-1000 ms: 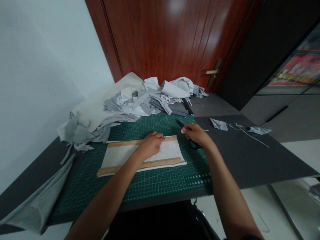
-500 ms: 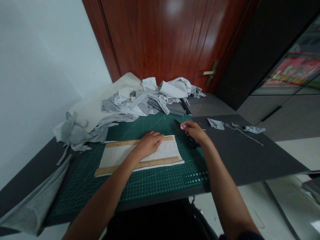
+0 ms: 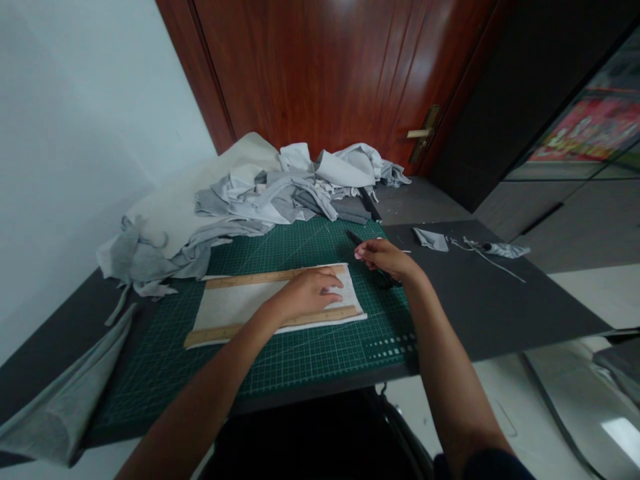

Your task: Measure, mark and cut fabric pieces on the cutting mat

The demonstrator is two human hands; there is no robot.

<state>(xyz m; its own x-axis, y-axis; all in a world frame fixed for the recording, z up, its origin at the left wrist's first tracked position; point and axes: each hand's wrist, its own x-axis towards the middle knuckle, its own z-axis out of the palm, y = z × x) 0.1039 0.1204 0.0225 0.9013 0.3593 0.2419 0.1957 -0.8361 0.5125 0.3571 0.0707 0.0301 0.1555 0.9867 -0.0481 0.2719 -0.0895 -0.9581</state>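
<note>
My left hand (image 3: 309,291) is over the right part of a white cloth piece (image 3: 235,305), fingers apart and bent, holding nothing. Two wooden rulers lie along the cloth's long edges: the far ruler (image 3: 240,280) partly under my fingers, the near ruler (image 3: 220,333) crossed by my forearm. My right hand (image 3: 384,257) is over black scissors (image 3: 384,280) on the green cutting mat (image 3: 310,360). Its thumb and fingers are pinched together; whatever they hold, if anything, is too small to make out. The scissors' dark blades point away from me, their middle hidden by the hand.
A heap of grey and white fabric scraps (image 3: 280,200) lines the back of the table. A grey cloth piece (image 3: 70,400) hangs over the front left edge. On the dark tabletop at right are a folded scrap (image 3: 431,239) and a string (image 3: 500,264). A wooden door (image 3: 320,73) stands behind.
My left hand has moved from the far ruler toward me and to the right, its fingers now more spread. My right hand has shifted slightly left above the scissors.
</note>
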